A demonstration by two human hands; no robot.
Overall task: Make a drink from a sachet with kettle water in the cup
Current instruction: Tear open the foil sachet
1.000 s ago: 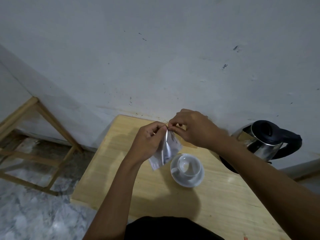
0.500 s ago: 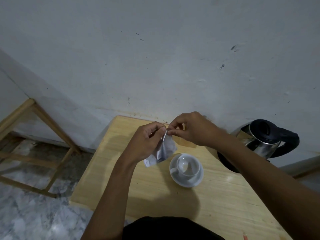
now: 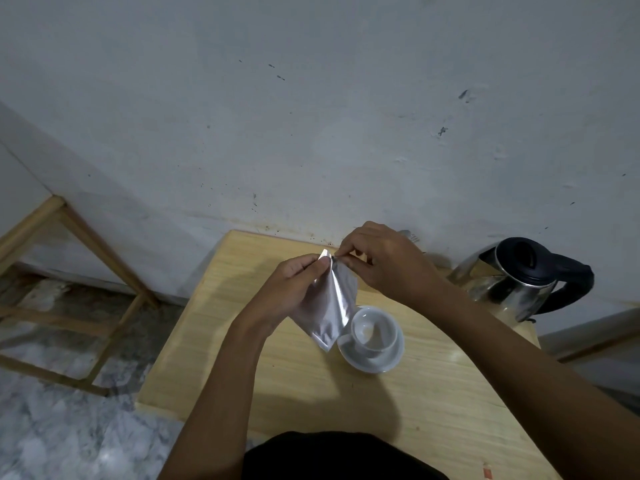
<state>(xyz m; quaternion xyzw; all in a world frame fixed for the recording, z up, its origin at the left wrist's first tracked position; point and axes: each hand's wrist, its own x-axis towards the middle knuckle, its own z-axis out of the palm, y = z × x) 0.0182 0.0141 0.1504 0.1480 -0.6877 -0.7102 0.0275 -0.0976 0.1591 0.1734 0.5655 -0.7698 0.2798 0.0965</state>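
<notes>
A silvery sachet (image 3: 333,308) hangs in the air above the wooden table (image 3: 304,382), just left of the cup. My left hand (image 3: 292,291) pinches its top edge from the left, and my right hand (image 3: 382,259) pinches the same top edge from the right. The white cup (image 3: 375,332) stands upright on a white saucer (image 3: 372,360) and looks empty. A steel kettle (image 3: 516,284) with a black lid and handle stands at the table's far right corner.
A metal utensil (image 3: 408,235) pokes out behind my right hand near the wall. The wall runs along the table's far edge. A wooden frame (image 3: 74,271) stands on the marble floor to the left.
Both hands have lifted the sachet slightly and kept pinching its top edge. The sachet has swung so its broad silver face shows.
</notes>
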